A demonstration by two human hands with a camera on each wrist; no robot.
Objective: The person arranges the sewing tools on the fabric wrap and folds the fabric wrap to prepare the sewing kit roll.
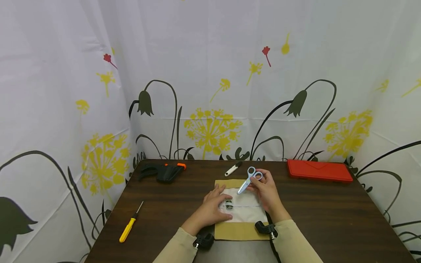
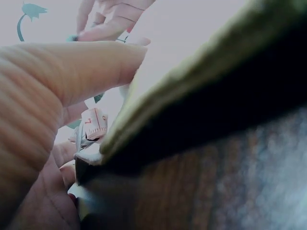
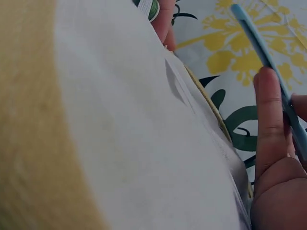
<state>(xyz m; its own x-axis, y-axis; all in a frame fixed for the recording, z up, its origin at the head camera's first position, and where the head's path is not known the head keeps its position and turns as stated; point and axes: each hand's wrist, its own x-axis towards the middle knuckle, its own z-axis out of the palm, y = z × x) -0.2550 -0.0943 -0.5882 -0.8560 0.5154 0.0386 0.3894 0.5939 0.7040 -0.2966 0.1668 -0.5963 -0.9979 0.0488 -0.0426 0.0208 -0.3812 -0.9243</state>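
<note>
My right hand (image 1: 264,190) pinches a pair of light blue scissors (image 1: 247,182) at the finger loops, with the blades slanting down toward the left above a tan and white fabric pouch (image 1: 243,231). In the right wrist view, the scissors (image 3: 254,36) show edge-on between thumb and fingers. My left hand (image 1: 213,208) grips the pouch's left side, its thumb (image 2: 96,67) lying over the edge in the left wrist view. Beside those fingers is a curled measuring tape (image 2: 94,123) with red numbers. A spool of green thread (image 1: 229,205) shows at the pouch's white middle.
Behind the pouch lies a small white-handled tool with a dark end (image 1: 232,169). A red case (image 1: 319,171) sits at the back right. On the left are a black and orange clamp (image 1: 164,172) and a yellow screwdriver (image 1: 128,228). A patterned curtain (image 1: 210,73) surrounds the table.
</note>
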